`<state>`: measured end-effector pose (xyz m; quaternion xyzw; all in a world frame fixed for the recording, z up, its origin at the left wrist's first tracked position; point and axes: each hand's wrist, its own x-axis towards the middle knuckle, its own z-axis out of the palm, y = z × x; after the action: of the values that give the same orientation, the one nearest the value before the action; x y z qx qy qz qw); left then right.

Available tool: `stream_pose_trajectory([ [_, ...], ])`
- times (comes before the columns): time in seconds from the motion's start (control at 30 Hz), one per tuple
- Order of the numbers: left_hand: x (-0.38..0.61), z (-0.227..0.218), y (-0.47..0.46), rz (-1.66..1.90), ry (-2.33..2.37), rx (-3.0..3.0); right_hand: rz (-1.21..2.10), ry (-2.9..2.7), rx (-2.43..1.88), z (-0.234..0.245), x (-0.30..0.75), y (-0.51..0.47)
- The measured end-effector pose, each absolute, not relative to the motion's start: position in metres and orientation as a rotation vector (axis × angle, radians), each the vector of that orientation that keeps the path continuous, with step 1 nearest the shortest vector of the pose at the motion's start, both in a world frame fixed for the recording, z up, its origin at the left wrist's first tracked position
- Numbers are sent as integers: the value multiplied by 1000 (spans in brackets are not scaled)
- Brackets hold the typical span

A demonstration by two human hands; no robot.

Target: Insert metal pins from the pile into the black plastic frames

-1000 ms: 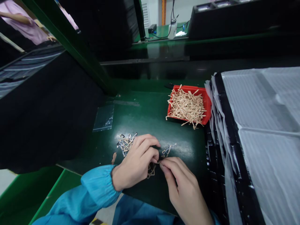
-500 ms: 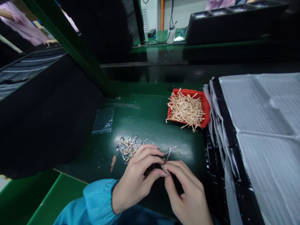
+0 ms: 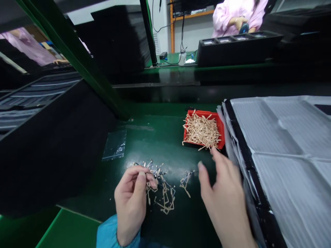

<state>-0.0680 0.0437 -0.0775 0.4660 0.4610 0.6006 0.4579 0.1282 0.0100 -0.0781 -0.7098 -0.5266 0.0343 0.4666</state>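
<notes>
My left hand (image 3: pixel 130 196) pinches a thin tan strip between thumb and fingertips, just above a loose heap of tan strips with shiny metal pieces (image 3: pixel 160 189) on the green bench mat (image 3: pixel 155 141). My right hand (image 3: pixel 222 196) holds nothing, its fingers apart, and its fingertips are close to the front corner of a red plastic bin (image 3: pixel 204 130) filled with bare tan strips (image 3: pixel 201 131). A smaller cluster of strips (image 3: pixel 185 181) lies between my hands.
A clear plastic bag (image 3: pixel 114 145) lies flat on the mat. A black tray lined with white sheeting (image 3: pixel 280 155) fills the right side. Black bins stand on the left. A person in a pink smock (image 3: pixel 239 17) works behind a black rack (image 3: pixel 235 48) at the far bench.
My hands have come apart: the right hand moved up and right towards the red bin, and the left moved left. The strips near the hands lie more spread out. The view tilted upward.
</notes>
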Motion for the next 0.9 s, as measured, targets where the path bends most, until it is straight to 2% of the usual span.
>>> stream_pose_trajectory([
  [0.13, -67, -74, 36, 1250, 1128, 1347, 739, -1279, -1537, -98, 112, 6],
  [0.23, -64, -73, 32, 1165, 1093, 1517, 984, -1131, -1339, -97, 92, -6],
  [0.43, -77, -72, 43, 1035, 1172, 1472, 761, -1029, -1365, -97, 91, -7],
  [0.63, -99, -39, 91, 853, 1394, 1884, 561, -971, -1445, -120, 99, -16],
  [0.77, -52, 13, 127, 695, 913, 2362, 515, -1040, -1390, -129, 89, -19],
  [0.9, 63, 60, 166, 347, 438, 2682, 483, -1109, -1382, -134, 85, -14],
])
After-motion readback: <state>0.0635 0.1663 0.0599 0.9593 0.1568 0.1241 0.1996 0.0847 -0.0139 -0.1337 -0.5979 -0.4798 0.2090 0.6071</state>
